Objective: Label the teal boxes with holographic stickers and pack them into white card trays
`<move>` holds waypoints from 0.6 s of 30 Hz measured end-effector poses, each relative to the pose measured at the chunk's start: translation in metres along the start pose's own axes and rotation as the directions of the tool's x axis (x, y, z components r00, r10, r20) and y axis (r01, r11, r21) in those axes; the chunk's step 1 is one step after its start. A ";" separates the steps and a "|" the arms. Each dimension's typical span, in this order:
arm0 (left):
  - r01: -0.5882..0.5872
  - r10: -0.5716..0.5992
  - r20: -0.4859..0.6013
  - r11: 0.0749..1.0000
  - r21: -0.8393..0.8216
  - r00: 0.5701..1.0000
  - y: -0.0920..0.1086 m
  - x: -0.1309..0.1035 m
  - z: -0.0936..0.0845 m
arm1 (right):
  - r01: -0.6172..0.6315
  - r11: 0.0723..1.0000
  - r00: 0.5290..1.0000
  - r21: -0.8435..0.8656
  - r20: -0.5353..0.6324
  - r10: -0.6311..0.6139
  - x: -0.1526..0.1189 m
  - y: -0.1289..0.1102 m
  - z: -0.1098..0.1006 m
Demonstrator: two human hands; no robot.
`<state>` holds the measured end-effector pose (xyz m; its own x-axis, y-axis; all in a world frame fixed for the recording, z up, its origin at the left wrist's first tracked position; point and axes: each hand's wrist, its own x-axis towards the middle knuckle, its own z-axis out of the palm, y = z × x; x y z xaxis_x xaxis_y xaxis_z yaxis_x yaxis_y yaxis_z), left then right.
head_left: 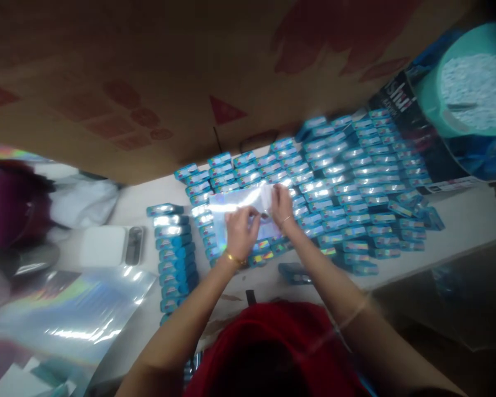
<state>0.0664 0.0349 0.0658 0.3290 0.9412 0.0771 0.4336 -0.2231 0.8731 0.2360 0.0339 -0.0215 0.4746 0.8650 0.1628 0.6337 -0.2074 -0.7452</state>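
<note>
A shiny holographic sheet (231, 202) lies over rows of small blue packs (359, 182), with glare across its surface. At its right edge my right hand (282, 206) is closed, fingers pinching the sheet beside a pale, whitish part (267, 196). Over the sheet's lower middle is my left hand (242, 229), its thumb and fingers drawn together toward the right hand. Whatever sits between the left fingertips is too small and blurred to make out. Colourful patches (261, 257) show on packs just below the sheet.
A separate column of blue packs (174, 259) stands left. Further left are a white scale (104, 246) and a large holographic sheet (86, 320). A big cardboard box (169, 82) walls off the back. A green tub (438, 99) of pale bits stands at the right.
</note>
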 end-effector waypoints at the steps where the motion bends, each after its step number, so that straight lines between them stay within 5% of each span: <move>1: 0.081 -0.091 -0.086 0.990 -0.114 0.992 0.004 -0.009 -0.016 | 0.001 0.998 1.000 0.055 -0.009 0.000 -0.004 -0.010 -0.004; 3: 0.208 -0.294 -0.210 0.912 -0.353 0.932 0.004 -0.027 -0.046 | -0.011 0.977 1.000 0.211 0.021 0.006 -0.021 -0.039 -0.008; 5: 0.281 -0.469 -0.251 0.794 -0.539 0.847 -0.006 -0.043 -0.073 | -0.106 0.902 0.977 0.418 0.214 0.016 -0.048 -0.076 -0.006; 7: 0.326 -0.585 -0.258 0.706 -0.629 0.769 -0.022 -0.059 -0.096 | -0.277 0.808 0.880 0.520 0.475 -0.004 -0.081 -0.113 0.003; 9: 0.365 -0.649 -0.269 0.668 -0.648 0.711 -0.040 -0.076 -0.114 | -0.395 0.760 0.792 0.516 0.610 -0.002 -0.111 -0.143 0.020; 13: 0.408 -0.695 -0.319 0.665 -0.625 0.644 -0.070 -0.099 -0.139 | -0.368 0.786 0.813 0.497 0.582 0.012 -0.143 -0.174 0.058; 18: 0.404 -0.715 -0.352 0.656 -0.638 0.604 -0.091 -0.099 -0.160 | -0.309 0.832 0.851 0.462 0.524 0.025 -0.139 -0.182 0.086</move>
<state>-0.1394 0.0026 0.0557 -0.4066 0.8176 -0.4077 -0.1179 0.3956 0.9108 0.0019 -0.0091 0.0363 0.0998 0.9707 -0.2188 0.0985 -0.2284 -0.9686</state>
